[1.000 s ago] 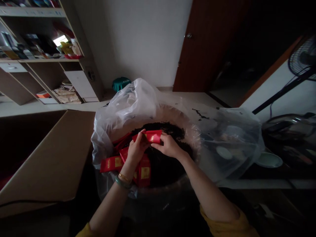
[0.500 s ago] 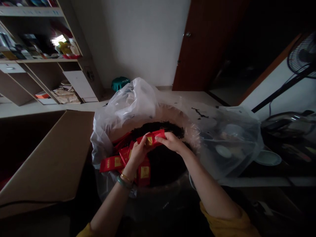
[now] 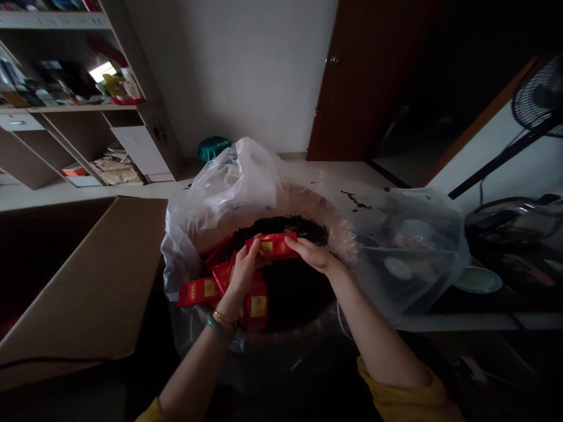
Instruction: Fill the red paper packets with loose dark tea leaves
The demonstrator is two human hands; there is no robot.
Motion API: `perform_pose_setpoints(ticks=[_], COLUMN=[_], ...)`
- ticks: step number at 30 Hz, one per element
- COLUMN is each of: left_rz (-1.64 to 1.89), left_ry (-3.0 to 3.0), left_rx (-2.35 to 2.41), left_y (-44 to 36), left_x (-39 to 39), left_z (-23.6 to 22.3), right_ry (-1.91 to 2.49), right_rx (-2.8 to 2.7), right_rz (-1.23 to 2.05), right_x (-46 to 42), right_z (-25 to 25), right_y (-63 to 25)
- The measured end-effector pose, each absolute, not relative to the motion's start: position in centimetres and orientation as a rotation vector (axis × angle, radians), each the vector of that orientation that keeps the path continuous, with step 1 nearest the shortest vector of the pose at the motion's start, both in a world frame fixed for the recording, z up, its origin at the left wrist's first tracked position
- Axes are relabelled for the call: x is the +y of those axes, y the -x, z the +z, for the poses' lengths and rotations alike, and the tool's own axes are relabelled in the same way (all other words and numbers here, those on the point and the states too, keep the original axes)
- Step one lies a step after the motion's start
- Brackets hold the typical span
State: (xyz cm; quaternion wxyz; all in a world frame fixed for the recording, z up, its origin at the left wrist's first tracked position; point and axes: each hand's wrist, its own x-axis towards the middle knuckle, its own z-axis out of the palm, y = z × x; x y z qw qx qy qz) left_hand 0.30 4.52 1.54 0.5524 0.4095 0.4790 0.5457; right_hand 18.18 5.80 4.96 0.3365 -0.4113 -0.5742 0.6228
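Between my two hands is a red packet (image 3: 278,246) with a gold label, held above a round tub lined with a clear plastic bag (image 3: 259,176). My left hand (image 3: 244,266) grips its left end, thumb on top. At the right end my right hand (image 3: 310,253) pinches it, thumb on top and fingers underneath. Dark, loose, shredded material (image 3: 299,293), like tea leaves, lies in the tub. Several more red packets (image 3: 257,305) with gold labels lie at the tub's left side, partly behind my left hand and wrist.
An open cardboard box (image 3: 83,287) stands at the left. To the right, the bag's plastic spreads over a surface near a pale dish (image 3: 478,280) and a glass lid (image 3: 512,220). Behind are shelves (image 3: 74,108), a brown door (image 3: 347,88) and a fan (image 3: 539,97).
The packet has been stretched flatter between my hands, so more of its red face shows. My right hand has shifted slightly right, and its thumb now lies nearer the packet's right end.
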Motion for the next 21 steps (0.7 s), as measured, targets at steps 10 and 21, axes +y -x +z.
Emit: perform_pose_setpoints(ticks=[10,21], left_rz=[0.990,1.152], left_ry=[-2.518,-2.185], left_rx=[1.620,1.624], left_y=[-1.0,0.2], left_x=[3.1,4.2], left_z=[2.1,0.7], right_ry=[1.053,0.969], right_rx=[-1.586,-1.604], right_rz=[1.520,1.683], right_x=[5.3,5.2], right_z=[4.7,6.7], right_y=[-16.7,-19.6])
